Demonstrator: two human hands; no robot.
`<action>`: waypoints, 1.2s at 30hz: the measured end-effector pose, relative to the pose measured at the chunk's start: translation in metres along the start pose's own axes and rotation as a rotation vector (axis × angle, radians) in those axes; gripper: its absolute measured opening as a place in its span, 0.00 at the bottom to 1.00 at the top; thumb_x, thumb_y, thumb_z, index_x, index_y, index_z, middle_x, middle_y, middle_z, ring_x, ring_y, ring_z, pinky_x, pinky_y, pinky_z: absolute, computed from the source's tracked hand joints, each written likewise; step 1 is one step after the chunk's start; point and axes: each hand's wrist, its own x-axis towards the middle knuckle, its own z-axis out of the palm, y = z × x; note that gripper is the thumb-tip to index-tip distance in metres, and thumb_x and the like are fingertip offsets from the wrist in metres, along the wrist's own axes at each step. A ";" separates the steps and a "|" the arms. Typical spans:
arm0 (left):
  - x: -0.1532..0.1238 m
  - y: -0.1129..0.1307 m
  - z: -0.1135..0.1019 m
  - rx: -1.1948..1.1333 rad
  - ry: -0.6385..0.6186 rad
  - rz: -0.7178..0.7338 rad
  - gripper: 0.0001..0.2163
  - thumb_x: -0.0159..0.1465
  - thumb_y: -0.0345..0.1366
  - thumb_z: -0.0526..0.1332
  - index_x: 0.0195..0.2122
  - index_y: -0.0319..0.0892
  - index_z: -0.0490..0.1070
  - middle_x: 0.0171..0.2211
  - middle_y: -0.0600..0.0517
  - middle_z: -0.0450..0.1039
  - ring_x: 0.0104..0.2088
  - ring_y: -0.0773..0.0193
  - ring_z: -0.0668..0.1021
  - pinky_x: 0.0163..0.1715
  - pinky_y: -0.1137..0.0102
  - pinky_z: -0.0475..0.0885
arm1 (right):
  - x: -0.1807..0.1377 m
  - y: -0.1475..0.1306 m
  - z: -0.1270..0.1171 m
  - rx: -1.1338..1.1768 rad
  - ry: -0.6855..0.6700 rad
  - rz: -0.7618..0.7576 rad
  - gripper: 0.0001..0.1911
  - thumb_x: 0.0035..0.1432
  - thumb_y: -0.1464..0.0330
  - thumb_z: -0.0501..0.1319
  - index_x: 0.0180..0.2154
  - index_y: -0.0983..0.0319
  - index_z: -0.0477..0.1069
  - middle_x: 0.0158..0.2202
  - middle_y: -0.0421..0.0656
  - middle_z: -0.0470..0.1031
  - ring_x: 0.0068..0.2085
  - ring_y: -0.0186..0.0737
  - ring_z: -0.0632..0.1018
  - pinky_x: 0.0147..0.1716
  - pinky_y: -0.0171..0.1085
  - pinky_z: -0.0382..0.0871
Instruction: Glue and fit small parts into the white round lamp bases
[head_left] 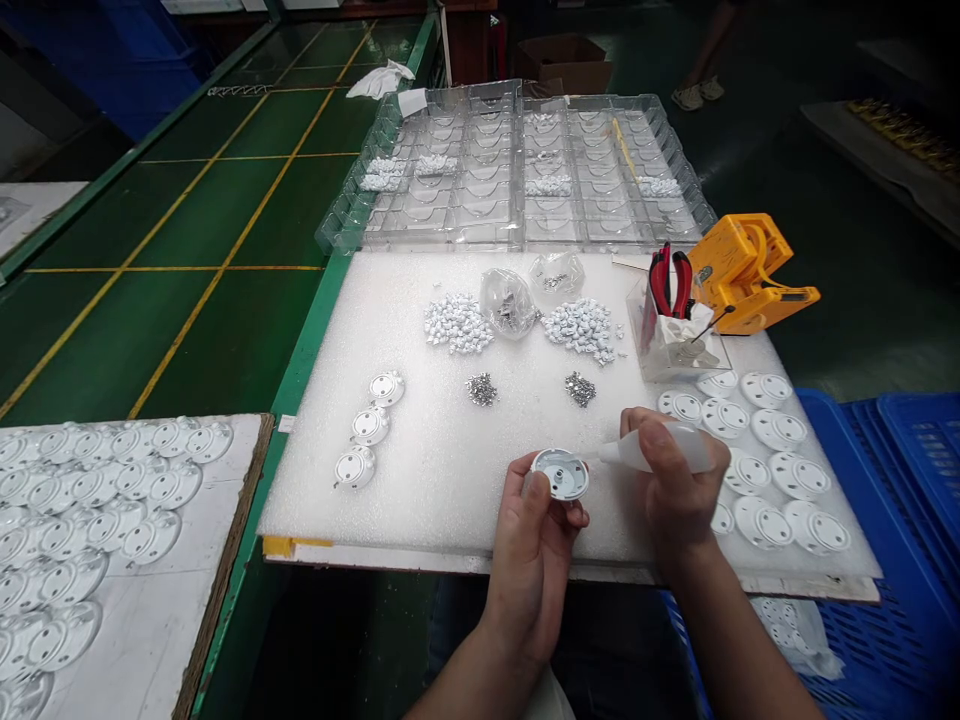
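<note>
My left hand (534, 540) is closed round a round white plastic cap (560, 473), held open side up above the near edge of the white foam sheet (420, 470). My right hand (675, 480) grips a small translucent squeeze bottle (645, 455). Its nozzle points left toward the cap's rim. Three finished white caps (370, 427) lie in a row to the left. Several more white caps (772, 450) sit in rows at the right.
Two heaps of small white parts (457, 323) and two small piles of metal bits (482, 389) lie mid-sheet, with clear bags behind. Clear plastic trays (517, 170) stand at the back. An orange tool (746, 270) and red pliers (670, 282) are at right, blue crates (900, 480) beyond.
</note>
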 end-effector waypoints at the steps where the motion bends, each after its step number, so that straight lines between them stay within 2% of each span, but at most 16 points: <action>1: 0.000 0.000 0.000 0.000 0.002 -0.002 0.20 0.58 0.48 0.75 0.39 0.41 0.71 0.36 0.52 0.76 0.27 0.73 0.69 0.35 0.73 0.70 | 0.001 -0.001 0.001 0.010 0.014 -0.004 0.28 0.64 0.55 0.64 0.20 0.58 0.52 0.20 0.35 0.49 0.22 0.33 0.57 0.25 0.40 0.51; 6: 0.001 -0.001 -0.001 -0.009 0.019 -0.006 0.21 0.57 0.49 0.76 0.39 0.41 0.71 0.36 0.52 0.76 0.27 0.72 0.70 0.35 0.73 0.70 | 0.010 -0.008 0.009 0.188 0.108 -0.034 0.29 0.62 0.50 0.65 0.20 0.59 0.56 0.20 0.35 0.52 0.23 0.33 0.58 0.24 0.39 0.52; 9: 0.002 -0.003 -0.002 -0.025 0.016 0.000 0.22 0.56 0.49 0.76 0.40 0.41 0.70 0.36 0.53 0.75 0.27 0.73 0.70 0.35 0.73 0.70 | 0.014 -0.010 0.011 0.298 0.134 0.074 0.26 0.60 0.46 0.65 0.26 0.59 0.65 0.24 0.36 0.57 0.24 0.33 0.61 0.23 0.37 0.53; 11: 0.002 -0.004 -0.003 -0.041 0.011 0.005 0.22 0.57 0.49 0.76 0.41 0.41 0.70 0.36 0.53 0.75 0.27 0.73 0.70 0.35 0.74 0.69 | 0.015 -0.011 0.009 0.317 0.097 0.158 0.23 0.61 0.46 0.64 0.30 0.59 0.68 0.26 0.36 0.60 0.25 0.34 0.63 0.24 0.37 0.57; 14: 0.002 -0.004 -0.004 -0.059 -0.006 0.000 0.21 0.58 0.48 0.75 0.41 0.42 0.70 0.34 0.54 0.75 0.28 0.72 0.71 0.35 0.74 0.69 | 0.023 -0.012 0.005 0.107 -0.082 0.191 0.19 0.64 0.50 0.63 0.35 0.59 0.74 0.33 0.41 0.70 0.33 0.38 0.71 0.33 0.38 0.65; 17: 0.001 -0.004 -0.004 -0.069 -0.026 -0.005 0.21 0.57 0.48 0.75 0.41 0.42 0.69 0.32 0.55 0.74 0.27 0.72 0.71 0.35 0.73 0.69 | 0.036 -0.011 0.008 -0.227 -0.277 0.094 0.13 0.62 0.55 0.66 0.39 0.58 0.78 0.41 0.44 0.75 0.40 0.42 0.73 0.40 0.41 0.66; 21: 0.001 -0.004 -0.005 -0.070 -0.036 -0.002 0.22 0.57 0.49 0.75 0.42 0.42 0.69 0.34 0.55 0.74 0.28 0.73 0.71 0.35 0.74 0.69 | 0.048 -0.004 0.026 -0.476 -0.330 -0.063 0.08 0.60 0.62 0.66 0.39 0.57 0.78 0.41 0.44 0.79 0.44 0.47 0.75 0.44 0.44 0.68; 24: 0.001 -0.004 -0.006 -0.066 -0.045 0.005 0.22 0.57 0.50 0.75 0.42 0.41 0.70 0.31 0.56 0.72 0.27 0.72 0.71 0.35 0.74 0.68 | 0.046 -0.007 0.032 -0.553 -0.338 -0.110 0.10 0.60 0.62 0.65 0.43 0.57 0.77 0.45 0.46 0.80 0.46 0.49 0.77 0.46 0.46 0.69; 27: 0.002 -0.004 -0.009 -0.051 -0.055 -0.003 0.22 0.58 0.50 0.75 0.43 0.41 0.70 0.33 0.55 0.73 0.28 0.72 0.71 0.36 0.73 0.68 | 0.046 -0.021 0.015 -0.623 -0.255 -0.175 0.20 0.60 0.59 0.67 0.52 0.57 0.74 0.47 0.46 0.79 0.44 0.47 0.78 0.41 0.44 0.69; 28: 0.002 -0.004 -0.009 -0.046 -0.058 -0.009 0.22 0.58 0.50 0.74 0.44 0.41 0.69 0.34 0.55 0.74 0.28 0.72 0.71 0.36 0.73 0.69 | 0.049 -0.027 0.004 -0.650 -0.166 -0.209 0.21 0.60 0.58 0.68 0.53 0.57 0.74 0.46 0.46 0.78 0.42 0.45 0.78 0.38 0.42 0.68; 31: 0.002 -0.004 -0.010 -0.042 -0.054 -0.018 0.23 0.58 0.49 0.75 0.44 0.42 0.69 0.36 0.53 0.75 0.28 0.73 0.71 0.36 0.73 0.69 | 0.067 -0.034 -0.031 -0.699 0.285 -0.357 0.22 0.55 0.60 0.71 0.50 0.60 0.76 0.41 0.46 0.77 0.35 0.42 0.76 0.33 0.39 0.64; 32: 0.002 -0.004 -0.010 -0.044 -0.048 -0.017 0.23 0.58 0.49 0.75 0.44 0.42 0.69 0.36 0.54 0.75 0.28 0.73 0.71 0.35 0.73 0.68 | 0.075 -0.034 -0.041 -0.761 0.333 -0.362 0.26 0.52 0.59 0.73 0.51 0.61 0.75 0.41 0.47 0.77 0.34 0.41 0.76 0.33 0.39 0.63; 34: 0.002 -0.005 -0.009 -0.049 -0.037 -0.011 0.23 0.57 0.48 0.76 0.43 0.42 0.69 0.34 0.55 0.74 0.27 0.73 0.70 0.35 0.73 0.69 | 0.088 -0.031 -0.055 -0.839 0.265 -0.317 0.25 0.53 0.60 0.72 0.51 0.62 0.74 0.38 0.46 0.78 0.34 0.41 0.76 0.33 0.39 0.63; 36: 0.002 -0.005 -0.008 -0.054 -0.035 -0.010 0.22 0.57 0.48 0.76 0.43 0.42 0.69 0.33 0.56 0.74 0.27 0.73 0.71 0.35 0.73 0.69 | 0.096 -0.028 -0.062 -0.901 0.165 -0.285 0.14 0.58 0.61 0.69 0.43 0.61 0.76 0.33 0.43 0.77 0.32 0.39 0.75 0.33 0.38 0.63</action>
